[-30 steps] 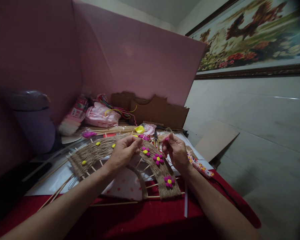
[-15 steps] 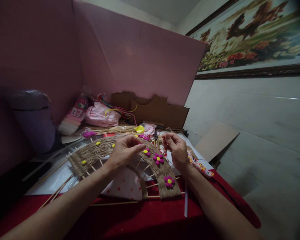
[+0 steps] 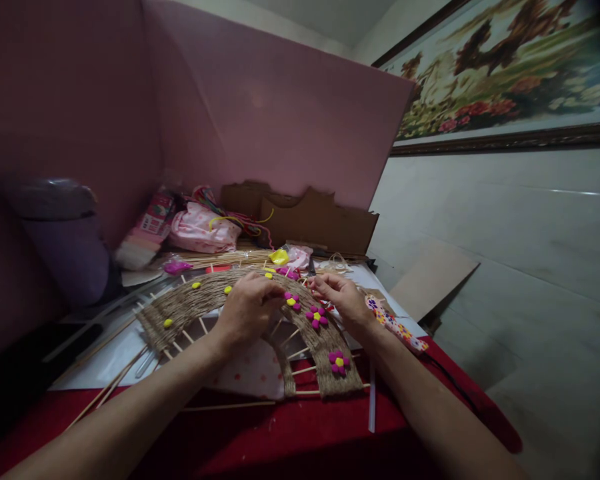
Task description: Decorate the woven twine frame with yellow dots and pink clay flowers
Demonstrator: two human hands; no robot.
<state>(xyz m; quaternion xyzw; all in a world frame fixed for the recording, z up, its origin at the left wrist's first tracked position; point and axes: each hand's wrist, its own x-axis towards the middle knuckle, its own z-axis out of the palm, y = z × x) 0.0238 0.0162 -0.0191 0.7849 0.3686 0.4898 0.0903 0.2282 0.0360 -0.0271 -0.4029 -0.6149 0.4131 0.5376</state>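
Observation:
A half-ring woven of jute twine on thin wooden sticks [image 3: 200,303] lies on the red cloth, with pink and yellow clay flowers [image 3: 317,317] along its right side and small yellow dots on its left. My left hand [image 3: 247,310] rests on the arch near its top, fingers curled and pinched by a flower. My right hand [image 3: 341,298] is lowered to the arch just right of it, fingertips pinched together over a small piece I cannot make out.
Behind the arch lie bundles of sticks [image 3: 220,259], yellow clay [image 3: 279,257], a pink cloth bag [image 3: 200,230] and cut cardboard [image 3: 320,223] against a pink board. A lilac bin [image 3: 65,240] stands at left. A patterned tube [image 3: 395,327] lies by my right wrist.
Both hands have dropped from just above the arch down onto it. My right hand has moved left toward the flowers.

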